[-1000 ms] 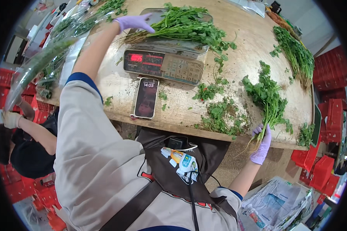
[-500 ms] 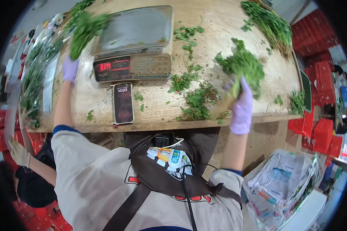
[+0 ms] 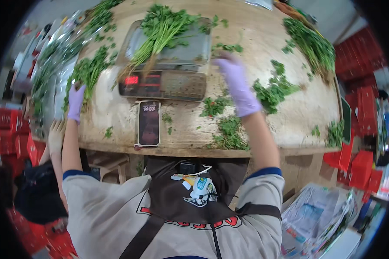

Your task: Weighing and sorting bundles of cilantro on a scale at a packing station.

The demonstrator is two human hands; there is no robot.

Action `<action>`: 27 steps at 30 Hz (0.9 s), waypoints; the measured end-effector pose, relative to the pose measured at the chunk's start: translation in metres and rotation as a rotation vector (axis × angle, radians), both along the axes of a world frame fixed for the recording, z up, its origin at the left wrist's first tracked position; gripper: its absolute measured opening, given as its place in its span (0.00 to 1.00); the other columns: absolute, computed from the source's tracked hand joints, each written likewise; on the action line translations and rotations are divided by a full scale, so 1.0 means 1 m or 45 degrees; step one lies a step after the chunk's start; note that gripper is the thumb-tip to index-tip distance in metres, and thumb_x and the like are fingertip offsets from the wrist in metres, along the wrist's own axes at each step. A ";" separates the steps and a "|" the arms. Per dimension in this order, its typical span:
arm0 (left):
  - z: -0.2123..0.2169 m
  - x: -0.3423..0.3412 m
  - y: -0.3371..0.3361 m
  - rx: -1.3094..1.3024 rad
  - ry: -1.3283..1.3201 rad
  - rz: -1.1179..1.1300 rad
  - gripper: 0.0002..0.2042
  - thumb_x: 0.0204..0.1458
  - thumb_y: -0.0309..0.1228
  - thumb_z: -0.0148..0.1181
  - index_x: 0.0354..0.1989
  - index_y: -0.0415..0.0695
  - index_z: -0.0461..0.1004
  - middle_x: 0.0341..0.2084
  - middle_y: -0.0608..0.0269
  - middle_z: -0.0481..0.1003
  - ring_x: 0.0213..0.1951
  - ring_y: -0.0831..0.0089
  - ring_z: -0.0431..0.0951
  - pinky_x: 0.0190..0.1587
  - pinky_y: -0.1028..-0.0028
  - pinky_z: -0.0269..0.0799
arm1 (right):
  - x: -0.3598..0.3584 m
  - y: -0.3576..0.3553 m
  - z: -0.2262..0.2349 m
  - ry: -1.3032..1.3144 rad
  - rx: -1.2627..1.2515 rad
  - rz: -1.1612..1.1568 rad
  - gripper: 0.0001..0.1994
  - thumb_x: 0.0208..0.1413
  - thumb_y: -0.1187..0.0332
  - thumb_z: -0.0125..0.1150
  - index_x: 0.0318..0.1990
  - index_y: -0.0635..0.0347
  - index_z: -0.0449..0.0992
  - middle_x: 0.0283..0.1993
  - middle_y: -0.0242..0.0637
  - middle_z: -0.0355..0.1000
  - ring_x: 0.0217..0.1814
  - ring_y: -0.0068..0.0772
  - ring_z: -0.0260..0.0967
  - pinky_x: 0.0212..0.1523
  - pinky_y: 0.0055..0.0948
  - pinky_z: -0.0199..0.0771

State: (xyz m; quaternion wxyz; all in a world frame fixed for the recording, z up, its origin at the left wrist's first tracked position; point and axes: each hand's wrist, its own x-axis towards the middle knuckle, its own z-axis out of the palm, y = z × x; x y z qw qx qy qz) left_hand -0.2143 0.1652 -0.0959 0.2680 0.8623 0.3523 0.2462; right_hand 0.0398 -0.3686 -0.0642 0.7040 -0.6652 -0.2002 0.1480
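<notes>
A leafy green bunch (image 3: pixel 160 36) lies slantwise across the scale (image 3: pixel 175 88), its roots hanging over the front left corner. My right hand (image 3: pixel 237 84), in a purple glove, is just right of the scale, with blurred fingers apart and nothing visible in them. At the left, my purple-gloved left hand (image 3: pixel 75 101) is beside the stems of another green bunch (image 3: pixel 93 69) on the table. Its thumb and finger stand apart; whether they touch the stems is unclear. Loose sprigs (image 3: pixel 272 88) rest to the right of my right hand.
A phone (image 3: pixel 149 123) lies before the scale. More bunched greens (image 3: pixel 311 47) sit far right; leaf scraps (image 3: pixel 231 134) lie near the front edge. Plastic-wrapped greens (image 3: pixel 52 73) line the left side, near another person's gloved hand (image 3: pixel 56 136). Red crates (image 3: pixel 361 47) stand at right.
The bunch from my right hand now rests on the scale, and that hand has moved up and left. My left hand has lowered; its bunch now lies on the table.
</notes>
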 end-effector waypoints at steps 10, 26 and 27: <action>0.089 0.123 -0.096 -0.170 0.104 -0.438 0.27 0.50 0.43 0.54 0.53 0.35 0.64 0.45 0.55 0.71 0.46 0.72 0.70 0.49 0.76 0.63 | 0.126 -0.299 -0.107 -0.849 -2.112 -0.726 0.27 0.47 0.68 0.54 0.59 0.52 0.60 0.56 0.40 0.64 0.58 0.51 0.60 0.52 0.40 0.64; 0.141 0.392 -0.227 1.088 0.342 -0.294 0.27 0.42 0.36 0.56 0.53 0.43 0.59 0.36 0.44 0.72 0.39 0.50 0.73 0.43 0.58 0.68 | 0.116 -0.299 -0.099 -1.102 -2.198 -0.317 0.30 0.50 0.71 0.50 0.63 0.43 0.54 0.65 0.36 0.53 0.68 0.46 0.45 0.63 0.49 0.45; 0.151 0.401 -0.226 1.181 0.346 -0.125 0.28 0.41 0.38 0.57 0.53 0.43 0.59 0.35 0.44 0.72 0.39 0.50 0.73 0.41 0.58 0.68 | 0.121 -0.300 -0.099 -1.172 -2.100 -0.343 0.28 0.48 0.73 0.51 0.60 0.45 0.58 0.62 0.38 0.57 0.66 0.46 0.47 0.62 0.48 0.48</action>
